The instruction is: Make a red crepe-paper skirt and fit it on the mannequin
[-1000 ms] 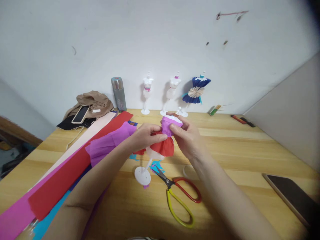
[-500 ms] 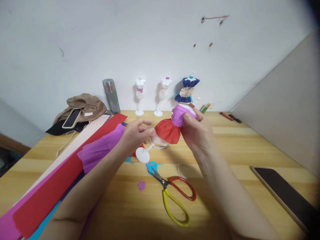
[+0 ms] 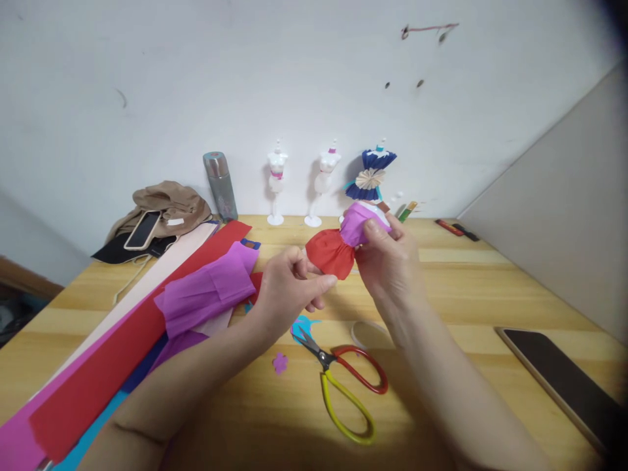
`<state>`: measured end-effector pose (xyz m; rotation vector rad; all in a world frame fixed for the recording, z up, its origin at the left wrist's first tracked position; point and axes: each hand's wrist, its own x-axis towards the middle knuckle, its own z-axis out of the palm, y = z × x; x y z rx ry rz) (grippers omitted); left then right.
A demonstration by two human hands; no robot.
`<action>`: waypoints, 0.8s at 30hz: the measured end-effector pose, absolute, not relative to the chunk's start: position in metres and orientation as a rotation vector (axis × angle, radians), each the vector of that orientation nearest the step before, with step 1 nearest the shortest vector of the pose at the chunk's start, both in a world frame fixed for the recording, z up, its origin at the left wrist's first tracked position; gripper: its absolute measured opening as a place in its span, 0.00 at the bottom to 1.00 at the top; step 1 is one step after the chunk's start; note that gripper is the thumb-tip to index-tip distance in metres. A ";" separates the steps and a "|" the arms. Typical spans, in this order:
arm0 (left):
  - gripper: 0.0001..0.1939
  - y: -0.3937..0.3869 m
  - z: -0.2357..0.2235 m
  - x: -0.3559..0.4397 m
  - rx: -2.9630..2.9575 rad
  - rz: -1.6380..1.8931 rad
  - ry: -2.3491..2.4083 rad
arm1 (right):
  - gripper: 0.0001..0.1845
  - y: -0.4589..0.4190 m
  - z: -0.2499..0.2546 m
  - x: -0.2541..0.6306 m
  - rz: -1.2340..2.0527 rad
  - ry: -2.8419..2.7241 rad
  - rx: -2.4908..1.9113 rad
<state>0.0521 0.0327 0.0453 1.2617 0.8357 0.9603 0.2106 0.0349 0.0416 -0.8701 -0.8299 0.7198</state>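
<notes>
My right hand [image 3: 390, 252] grips a small dress form by its top. The form wears a purple paper bodice [image 3: 359, 222] and a gathered red paper skirt [image 3: 330, 252], and is tilted with its hem toward the left. At that hem is my left hand [image 3: 293, 284], thumb on the skirt's lower edge and fingers curled beneath; it hides the form's stand. Below the hands lie scissors [image 3: 324, 358] with one red and one yellow handle, blades slightly apart. Their tips rest by a blue paper scrap [image 3: 304, 325]. A purple paper flower [image 3: 280, 363] lies left of them.
Two white dress forms [image 3: 276, 186] and one in navy pleated paper [image 3: 370, 180] stand along the wall. Crepe paper sheets [image 3: 206, 288] cover the left side, near a flask [image 3: 220, 186] and a cap [image 3: 167, 203]. A phone [image 3: 554, 386] lies right; a clear ring [image 3: 370, 335] lies behind the scissors.
My left hand has moved right and down onto the skirt's hem, its fingers closing there. The right hand keeps its hold on the dress form. The view has shifted slightly.
</notes>
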 end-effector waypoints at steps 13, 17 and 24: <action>0.16 0.040 0.038 0.054 1.344 0.987 0.905 | 0.17 0.033 0.040 0.209 0.703 -0.866 -0.866; 0.16 0.046 0.035 0.053 1.338 1.010 0.902 | 0.18 0.033 0.041 0.212 0.725 -0.860 -0.847; 0.14 0.047 0.044 0.049 1.097 0.928 0.843 | 0.19 0.035 0.041 0.217 0.740 -0.799 -0.795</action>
